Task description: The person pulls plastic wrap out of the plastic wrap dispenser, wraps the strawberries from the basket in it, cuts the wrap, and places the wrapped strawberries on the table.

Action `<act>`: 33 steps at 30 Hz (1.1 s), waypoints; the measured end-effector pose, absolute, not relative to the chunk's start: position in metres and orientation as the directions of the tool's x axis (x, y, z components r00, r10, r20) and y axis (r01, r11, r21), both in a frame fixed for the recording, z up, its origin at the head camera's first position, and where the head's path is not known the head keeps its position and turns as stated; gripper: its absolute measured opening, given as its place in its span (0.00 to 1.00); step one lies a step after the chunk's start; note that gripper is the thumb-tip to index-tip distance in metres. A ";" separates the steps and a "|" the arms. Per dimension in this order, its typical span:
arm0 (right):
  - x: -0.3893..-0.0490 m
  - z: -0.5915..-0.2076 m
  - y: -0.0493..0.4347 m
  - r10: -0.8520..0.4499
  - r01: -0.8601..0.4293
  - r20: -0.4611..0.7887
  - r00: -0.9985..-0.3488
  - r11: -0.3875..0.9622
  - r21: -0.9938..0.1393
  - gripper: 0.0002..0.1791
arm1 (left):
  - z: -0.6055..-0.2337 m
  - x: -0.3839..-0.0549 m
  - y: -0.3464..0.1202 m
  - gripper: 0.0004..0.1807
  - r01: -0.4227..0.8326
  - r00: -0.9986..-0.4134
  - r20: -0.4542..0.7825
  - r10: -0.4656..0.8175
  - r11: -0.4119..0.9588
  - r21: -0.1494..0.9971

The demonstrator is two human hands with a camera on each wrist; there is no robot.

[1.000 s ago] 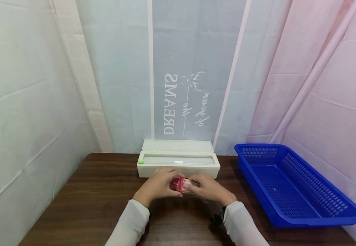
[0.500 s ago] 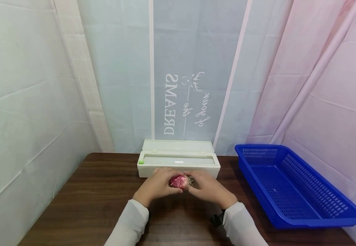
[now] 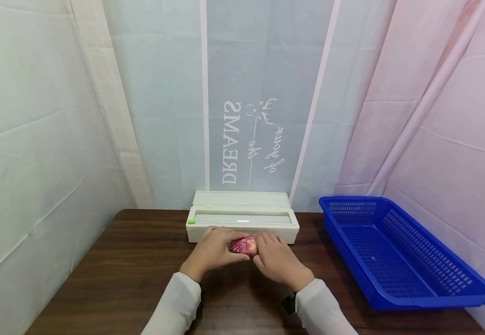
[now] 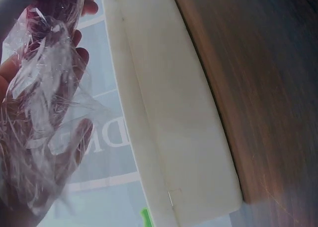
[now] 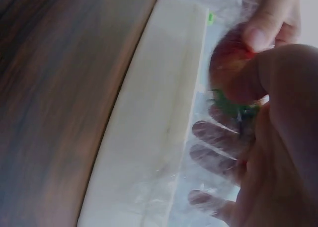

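Observation:
A red fruit, pale at one end, is held between both hands in crinkled cling film. Green leaves like a strawberry's show at its pale end in the right wrist view. My left hand grips the red end, thumb on the near side and fingers on the far side. Loose cling film hangs bunched over that palm in the left wrist view. With its thumb along the fruit and its fingers behind the film, my right hand holds the leafy end, which it hides in the head view.
Just beyond the hands is a long white cling film dispenser, its lid raised and a green slider at its left end. A blue plastic basket stands at the right on the dark wooden table. Cloth curtains surround it.
My right hand has turned and closed over the fruit's leafy end, covering the leaves seen half a second ago. The left hand keeps its grip in nearly the same place.

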State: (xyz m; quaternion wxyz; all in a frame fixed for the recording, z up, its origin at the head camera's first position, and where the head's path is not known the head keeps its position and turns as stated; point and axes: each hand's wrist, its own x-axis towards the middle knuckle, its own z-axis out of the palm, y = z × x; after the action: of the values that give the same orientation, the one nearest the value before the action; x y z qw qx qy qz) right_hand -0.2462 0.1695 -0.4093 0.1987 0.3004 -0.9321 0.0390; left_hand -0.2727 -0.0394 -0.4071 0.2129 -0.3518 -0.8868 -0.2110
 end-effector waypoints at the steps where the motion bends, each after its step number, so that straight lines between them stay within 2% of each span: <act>1: -0.247 -0.410 0.170 -0.545 -0.576 0.395 -0.739 0.816 0.047 0.20 | -0.407 -0.272 -0.040 0.28 0.718 -0.657 0.537 0.529 0.657 0.230; 6: -0.251 -0.415 0.173 -0.554 -0.596 0.392 -0.735 0.803 0.016 0.18 | -0.406 -0.273 -0.043 0.29 0.730 -0.652 0.569 0.502 0.619 0.291; 10: -0.256 -0.418 0.176 -0.551 -0.632 0.407 -0.728 0.770 -0.089 0.16 | -0.406 -0.277 -0.046 0.29 0.750 -0.641 0.591 0.489 0.563 0.347; 15: -0.261 -0.417 0.176 -0.498 -0.640 0.467 -0.731 0.739 -0.213 0.25 | -0.404 -0.280 -0.048 0.29 0.748 -0.651 0.609 0.453 0.518 0.414; 20: -0.264 -0.417 0.172 -0.394 -0.598 0.571 -0.720 0.770 -0.223 0.31 | -0.398 -0.277 -0.049 0.31 0.700 -0.676 0.632 0.378 0.596 0.392; 24: -0.262 -0.415 0.168 -0.357 -0.600 0.624 -0.695 0.766 -0.230 0.29 | -0.395 -0.275 -0.049 0.32 0.659 -0.685 0.651 0.327 0.659 0.362; 33: -0.259 -0.409 0.163 -0.268 -0.612 0.679 -0.683 0.718 -0.332 0.24 | -0.390 -0.274 -0.045 0.31 0.697 -0.652 0.699 0.295 0.596 0.400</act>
State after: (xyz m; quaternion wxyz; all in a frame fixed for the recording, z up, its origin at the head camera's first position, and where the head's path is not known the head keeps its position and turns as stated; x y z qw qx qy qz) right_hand -0.2588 0.1632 -0.4095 0.3084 0.2515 -0.8740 0.2789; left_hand -0.2739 -0.0448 -0.3902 0.2957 -0.2941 -0.8428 -0.3402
